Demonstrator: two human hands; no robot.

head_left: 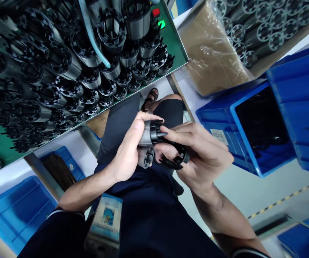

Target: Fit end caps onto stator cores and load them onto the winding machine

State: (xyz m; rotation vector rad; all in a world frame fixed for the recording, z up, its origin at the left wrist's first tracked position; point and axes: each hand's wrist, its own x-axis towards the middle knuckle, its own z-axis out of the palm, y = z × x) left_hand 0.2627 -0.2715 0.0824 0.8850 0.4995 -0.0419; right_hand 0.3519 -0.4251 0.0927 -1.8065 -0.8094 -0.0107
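Observation:
Above my lap, my left hand (pixel 129 150) grips grey metal motor stator cores; a grey stator core (pixel 145 156) without a visible black end piece sits below another stator core (pixel 146 136) that has a black slotted plastic end piece (pixel 157 132) on its right end. My right hand (pixel 197 150) has its fingers closed, thumb or fingertip touching that end piece. Within the same hand are black ring-shaped plastic end pieces (pixel 175 157), partly hidden by the fingers, so their number is unclear.
A green-topped bench (pixel 177 53) at upper left carries many stators (pixel 68 61) with black ends. At right stand a blue bin (pixel 224 118) holding dark parts and a cardboard box (pixel 202 43) of grey cores. Blue crates (pixel 17 215) lie at lower left.

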